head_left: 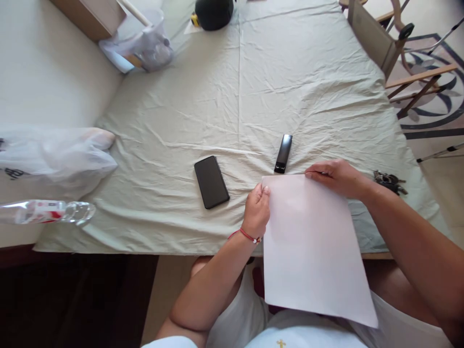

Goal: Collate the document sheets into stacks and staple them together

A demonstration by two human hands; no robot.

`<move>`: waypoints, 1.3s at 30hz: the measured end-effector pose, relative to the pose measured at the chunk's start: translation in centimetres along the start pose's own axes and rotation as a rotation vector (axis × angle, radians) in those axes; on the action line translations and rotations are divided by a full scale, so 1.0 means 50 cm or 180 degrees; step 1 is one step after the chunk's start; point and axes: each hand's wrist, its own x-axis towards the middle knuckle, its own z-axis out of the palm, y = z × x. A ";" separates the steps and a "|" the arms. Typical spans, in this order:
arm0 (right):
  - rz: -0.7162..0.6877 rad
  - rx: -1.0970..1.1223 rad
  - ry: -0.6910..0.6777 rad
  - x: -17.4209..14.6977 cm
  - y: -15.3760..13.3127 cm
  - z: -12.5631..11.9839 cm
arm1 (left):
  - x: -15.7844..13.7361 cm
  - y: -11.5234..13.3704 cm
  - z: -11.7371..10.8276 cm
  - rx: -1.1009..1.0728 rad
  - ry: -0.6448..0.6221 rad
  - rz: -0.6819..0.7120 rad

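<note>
A white sheet of paper [311, 241] lies partly over the table's front edge and reaches back toward my body. My left hand [256, 210] pinches its far left corner, thumb on top. At the far right corner, my right hand [335, 178] grips the edge between thumb and fingers. Just beyond the sheet's far edge is a small black device with a glossy face [283, 153], its kind not clear. To the left of my left hand rests a black smartphone [212, 182], screen up and dark.
A bunch of keys [390, 182] lies beyond my right forearm. At the left are a plastic bottle [47, 211] on its side and a white plastic bag [54, 162]. Farther back stand a clear bag [152, 48], a cardboard box [90, 17] and a black rounded object [213, 13]. A folding chair [377, 38] is at right.
</note>
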 end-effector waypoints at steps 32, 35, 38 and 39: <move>0.0690 0.0538 0.1689 0.098 -0.057 0.094 | 0.030 0.018 0.032 0.1849 0.0124 0.0152; 0.0837 0.0512 0.2277 0.136 -0.040 0.101 | 0.042 0.002 0.026 0.1395 0.0098 0.0045; 0.0995 0.0311 0.2347 0.181 -0.029 0.100 | 0.050 -0.009 0.022 0.1025 0.0089 -0.0100; 0.1059 0.0266 0.2245 0.194 -0.028 0.101 | 0.053 -0.011 0.020 0.0926 0.0101 -0.0134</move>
